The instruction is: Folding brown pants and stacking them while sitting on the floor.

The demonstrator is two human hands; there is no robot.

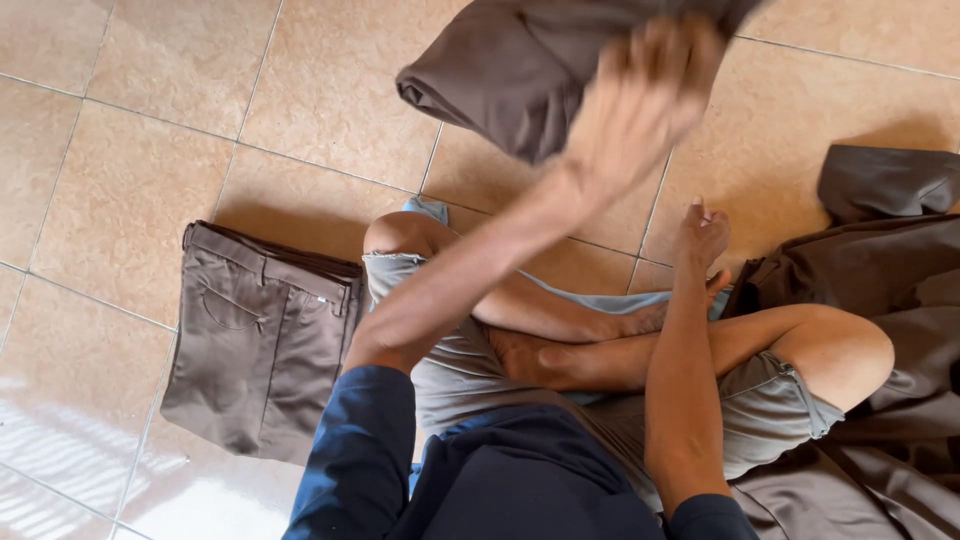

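Sat cross-legged on the tiled floor (130, 170) in grey shorts (450, 370), knees (850, 350) spread. Left of those knees, lay 1 folded pair of brown trousers (255, 340), flat on the tiles. Right of the knees, spread a loose heap of brown cloth (890, 300), touching the right leg. Just beyond the knees, reached the right hand (700, 240) toward that heap, fingers partly curled, grip impossible to tell. Farthest from the knees, raised and blurred, gripped the left hand (640, 100) 1 bundled brown garment (520, 70), fingers closed on its fabric above the floor.
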